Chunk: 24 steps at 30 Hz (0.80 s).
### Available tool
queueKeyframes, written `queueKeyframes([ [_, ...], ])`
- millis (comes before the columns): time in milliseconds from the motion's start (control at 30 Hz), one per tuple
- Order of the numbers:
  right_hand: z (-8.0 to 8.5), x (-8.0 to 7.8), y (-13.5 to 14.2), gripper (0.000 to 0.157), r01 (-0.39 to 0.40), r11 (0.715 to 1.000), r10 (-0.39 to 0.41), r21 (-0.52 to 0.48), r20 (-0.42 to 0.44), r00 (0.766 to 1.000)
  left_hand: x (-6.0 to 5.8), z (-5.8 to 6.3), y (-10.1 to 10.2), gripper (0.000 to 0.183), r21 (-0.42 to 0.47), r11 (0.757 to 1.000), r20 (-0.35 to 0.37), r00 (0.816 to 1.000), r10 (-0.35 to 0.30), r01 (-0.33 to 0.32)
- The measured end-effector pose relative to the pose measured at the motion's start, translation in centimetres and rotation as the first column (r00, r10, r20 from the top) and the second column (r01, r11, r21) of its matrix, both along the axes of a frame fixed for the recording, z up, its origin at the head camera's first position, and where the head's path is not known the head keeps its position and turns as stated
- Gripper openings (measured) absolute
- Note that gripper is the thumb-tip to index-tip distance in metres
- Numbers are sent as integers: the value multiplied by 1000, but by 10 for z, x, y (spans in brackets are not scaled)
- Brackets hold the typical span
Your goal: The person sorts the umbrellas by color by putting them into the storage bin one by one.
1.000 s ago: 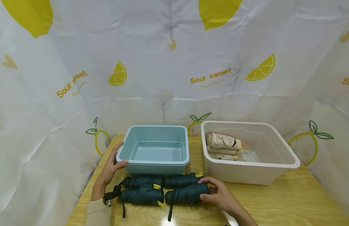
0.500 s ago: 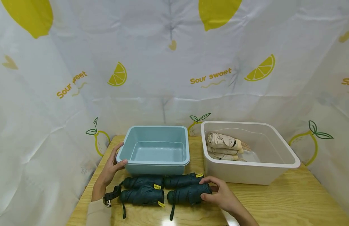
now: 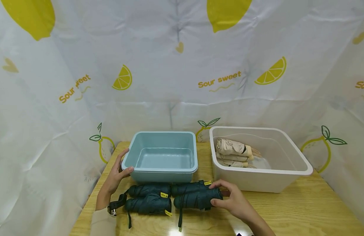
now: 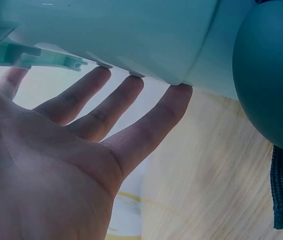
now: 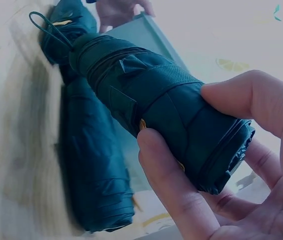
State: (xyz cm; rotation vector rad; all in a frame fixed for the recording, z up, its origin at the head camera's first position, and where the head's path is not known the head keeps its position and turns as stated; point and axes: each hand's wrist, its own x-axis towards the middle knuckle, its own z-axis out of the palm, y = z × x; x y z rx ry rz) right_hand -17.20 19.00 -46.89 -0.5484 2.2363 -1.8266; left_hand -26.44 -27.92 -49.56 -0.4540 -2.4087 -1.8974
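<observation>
Right hand grasps a rolled green umbrella by its end; a second umbrella lies between it and the blue bin. Two further umbrellas to the left. Left hand, fingers extended, touches the blue bin. White bin, right, contains cream bundles. Left wrist view alone shows several fingertips meeting blue plastic.

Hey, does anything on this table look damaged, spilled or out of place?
Nothing stands out as spilled or damaged. The blue bin and white bin stand upright. At most, the strap of the dark green umbrella in the right hand dangles loose, a minor untidiness.
</observation>
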Motion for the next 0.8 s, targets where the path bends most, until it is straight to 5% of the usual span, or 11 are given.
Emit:
queueKeyframes([
  [800,66,-4,-3,32,-41,994,31,-101,-95,995,0,0,-2,79,34,998,-5,999,-51,51],
])
